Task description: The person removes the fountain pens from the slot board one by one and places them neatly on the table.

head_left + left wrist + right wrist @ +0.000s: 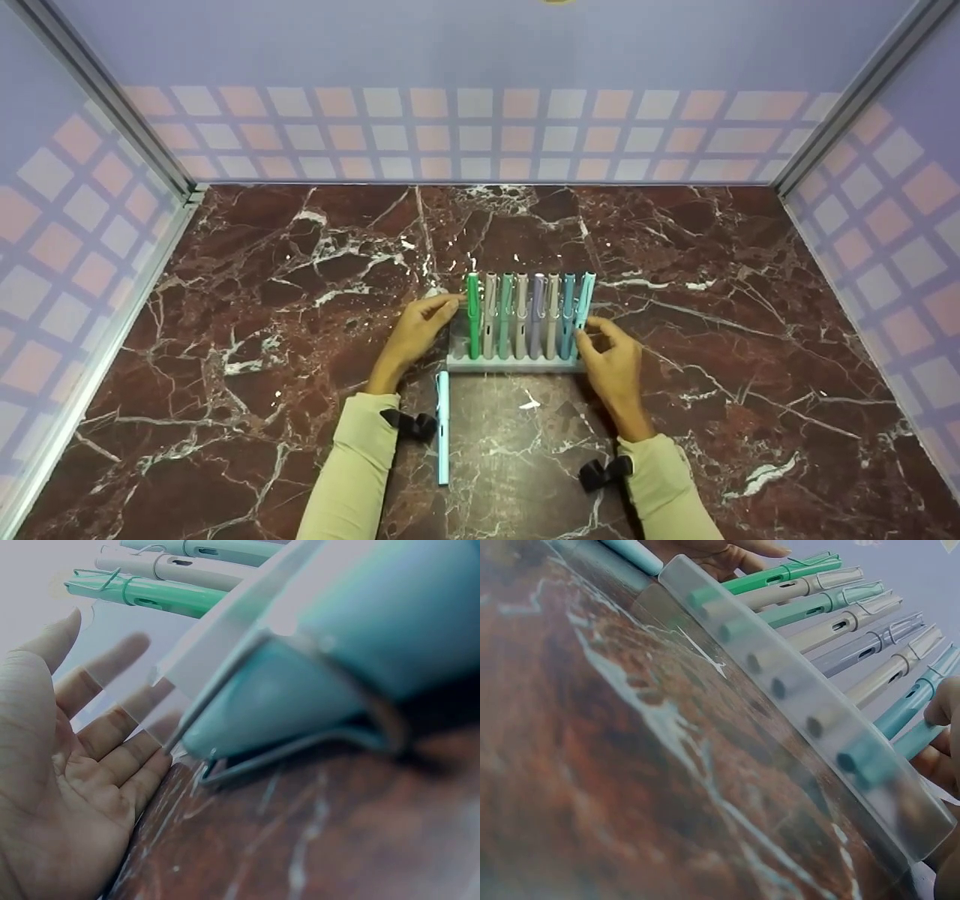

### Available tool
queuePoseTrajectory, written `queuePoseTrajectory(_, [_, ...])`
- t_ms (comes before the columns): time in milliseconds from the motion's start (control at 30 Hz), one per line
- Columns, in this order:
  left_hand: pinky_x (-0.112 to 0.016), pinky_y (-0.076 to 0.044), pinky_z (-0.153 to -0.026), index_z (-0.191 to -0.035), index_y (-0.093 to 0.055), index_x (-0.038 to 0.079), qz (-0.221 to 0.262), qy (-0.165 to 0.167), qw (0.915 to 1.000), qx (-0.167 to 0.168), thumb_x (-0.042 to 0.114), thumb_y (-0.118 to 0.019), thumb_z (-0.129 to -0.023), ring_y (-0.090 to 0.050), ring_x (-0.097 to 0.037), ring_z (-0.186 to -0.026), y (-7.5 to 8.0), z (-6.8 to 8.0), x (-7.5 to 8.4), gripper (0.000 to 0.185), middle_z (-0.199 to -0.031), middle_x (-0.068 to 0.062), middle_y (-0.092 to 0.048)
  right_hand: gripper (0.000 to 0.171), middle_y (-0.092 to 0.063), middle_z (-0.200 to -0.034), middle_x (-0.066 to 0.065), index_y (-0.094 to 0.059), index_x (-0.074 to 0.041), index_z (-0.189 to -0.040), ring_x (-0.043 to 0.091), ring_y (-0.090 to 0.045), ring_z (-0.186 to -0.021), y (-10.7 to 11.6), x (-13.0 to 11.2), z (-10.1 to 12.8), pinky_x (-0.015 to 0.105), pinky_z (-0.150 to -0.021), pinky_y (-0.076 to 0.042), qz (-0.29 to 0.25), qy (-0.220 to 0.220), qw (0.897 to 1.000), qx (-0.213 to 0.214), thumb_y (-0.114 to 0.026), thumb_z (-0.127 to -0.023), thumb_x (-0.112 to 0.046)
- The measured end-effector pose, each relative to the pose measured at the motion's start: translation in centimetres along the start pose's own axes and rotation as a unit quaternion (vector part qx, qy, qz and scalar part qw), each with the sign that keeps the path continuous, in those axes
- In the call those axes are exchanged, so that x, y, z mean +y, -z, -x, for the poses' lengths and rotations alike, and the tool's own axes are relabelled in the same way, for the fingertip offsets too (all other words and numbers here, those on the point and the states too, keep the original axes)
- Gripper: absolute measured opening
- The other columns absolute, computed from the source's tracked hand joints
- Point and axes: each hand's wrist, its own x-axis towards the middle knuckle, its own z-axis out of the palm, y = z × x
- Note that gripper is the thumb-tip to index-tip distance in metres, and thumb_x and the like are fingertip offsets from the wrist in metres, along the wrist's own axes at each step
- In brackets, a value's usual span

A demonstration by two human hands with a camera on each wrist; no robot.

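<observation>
A clear pen stand (517, 365) holds a row of upright capped pens, with a green pen (473, 315) at the left end. At the right end my right hand (615, 360) pinches a light blue pen (586, 292), which leans slightly to the right beside a darker blue pen (568, 315). My left hand (420, 330) is at the stand's left edge. In the left wrist view its fingers (112, 731) show through the clear panel, loosely extended, with the thumb apart. Another light blue pen (443, 427) lies on the table by my left wrist.
The brown marble-patterned table (262, 450) extends around the stand. Chequered panels (480, 135) enclose the back and both sides. Black wrist cameras (606, 474) are strapped to both sleeves.
</observation>
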Motion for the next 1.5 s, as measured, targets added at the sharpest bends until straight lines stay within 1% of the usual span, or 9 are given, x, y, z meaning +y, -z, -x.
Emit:
queuePoseTrajectory(100, [-0.048, -0.040, -0.112, -0.125, -0.062, -0.011, -0.004, 0.003, 1.0000, -0.002, 0.009, -0.052, -0.104, -0.056, -0.041, -0.125, 0.0, 0.0, 0.0, 0.031, -0.127, -0.029, -0.064, 0.010, -0.070, -0.077, 0.023, -0.070, 0.012, -0.094, 0.010, -0.061, -0.057, 0.1, 0.0, 0.1, 0.010, -0.050, -0.044, -0.004, -0.018, 1.000, -0.014, -0.070, -0.085, 0.009])
queuePoseTrajectory(333, [-0.049, -0.042, -0.111, -0.125, -0.063, -0.012, -0.005, -0.002, 1.0000, -0.006, 0.008, -0.051, -0.104, -0.056, -0.042, -0.126, 0.0, 0.0, -0.1, 0.031, -0.126, -0.029, -0.064, 0.011, -0.070, -0.078, 0.026, -0.069, 0.012, -0.096, 0.037, -0.066, -0.058, 0.2, -0.2, 0.0, 0.010, -0.049, -0.044, -0.008, -0.033, 0.999, -0.030, -0.070, -0.087, 0.007])
queuePoseTrajectory(533, [-0.051, -0.041, -0.111, -0.125, -0.061, -0.014, -0.001, -0.002, 1.0000, -0.008, 0.009, -0.051, -0.104, -0.055, -0.045, -0.126, 0.0, 0.0, -0.1, 0.033, -0.127, -0.031, -0.062, 0.012, -0.070, -0.078, 0.026, -0.069, 0.013, -0.098, 0.039, -0.065, -0.056, 0.2, -0.2, 0.0, 0.012, -0.049, -0.046, -0.017, -0.016, 0.999, -0.022, -0.070, -0.087, 0.007])
queuePoseTrajectory(667, [-0.051, -0.040, -0.111, -0.126, -0.061, -0.014, -0.001, 0.001, 1.0000, -0.007, 0.010, -0.051, -0.104, -0.055, -0.045, -0.126, 0.1, 0.0, 0.0, 0.033, -0.128, -0.031, -0.062, 0.013, -0.071, -0.077, 0.025, -0.070, 0.012, -0.099, 0.044, -0.064, -0.057, 0.2, -0.1, 0.0, 0.012, -0.049, -0.046, -0.023, -0.006, 1.000, -0.009, -0.071, -0.087, 0.006])
queuePoseTrajectory(767, [-0.050, -0.041, -0.111, -0.125, -0.062, -0.013, -0.002, 0.000, 1.0000, -0.005, 0.009, -0.051, -0.104, -0.055, -0.045, -0.126, 0.0, 0.0, 0.0, 0.032, -0.127, -0.030, -0.063, 0.013, -0.071, -0.076, 0.024, -0.070, 0.012, -0.099, 0.039, -0.064, -0.055, 0.2, 0.0, -0.1, 0.013, -0.049, -0.047, -0.028, 0.003, 1.000, 0.003, -0.071, -0.087, 0.006])
queuePoseTrajectory(933, [-0.050, -0.041, -0.111, -0.125, -0.062, -0.013, -0.006, -0.002, 1.0000, 0.000, 0.009, -0.052, -0.104, -0.057, -0.043, -0.125, 0.0, 0.0, 0.0, 0.032, -0.125, -0.029, -0.064, 0.014, -0.070, -0.078, 0.024, -0.070, 0.013, -0.100, 0.010, -0.061, -0.059, 0.3, 0.2, -0.1, 0.013, -0.054, -0.048, -0.038, 0.014, 0.999, 0.024, -0.071, -0.088, 0.007])
queuePoseTrajectory(1000, [-0.049, -0.041, -0.111, -0.124, -0.062, -0.013, -0.007, -0.003, 1.0000, 0.002, 0.008, -0.052, -0.103, -0.057, -0.042, -0.124, -0.1, 0.0, 0.0, 0.032, -0.125, -0.029, -0.065, 0.014, -0.069, -0.079, 0.024, -0.069, 0.013, -0.100, 0.005, -0.059, -0.061, 0.4, 0.4, -0.1, 0.013, -0.055, -0.048, -0.045, 0.011, 0.998, 0.031, -0.070, -0.088, 0.006])
queuePoseTrajectory(1233, [-0.049, -0.041, -0.111, -0.124, -0.063, -0.012, -0.008, -0.005, 1.0000, 0.001, 0.009, -0.052, -0.104, -0.058, -0.041, -0.124, -0.1, 0.0, 0.0, 0.031, -0.125, -0.028, -0.065, 0.013, -0.068, -0.081, 0.025, -0.068, 0.014, -0.101, 0.005, -0.056, -0.060, 1.2, 0.6, -0.4, 0.015, -0.053, -0.046, -0.060, -0.025, 0.997, 0.050, -0.068, -0.090, 0.007])
queuePoseTrajectory(1500, [-0.049, -0.041, -0.111, -0.123, -0.063, -0.012, -0.008, -0.008, 0.9999, 0.003, 0.009, -0.052, -0.104, -0.058, -0.042, -0.123, -0.1, 0.0, 0.0, 0.031, -0.124, -0.028, -0.065, 0.013, -0.070, -0.084, 0.016, -0.069, 0.014, -0.101, 0.008, -0.060, -0.064, 3.4, 1.6, -1.0, 0.016, -0.058, -0.050, -0.069, -0.072, 0.992, 0.074, -0.066, -0.091, 0.007])
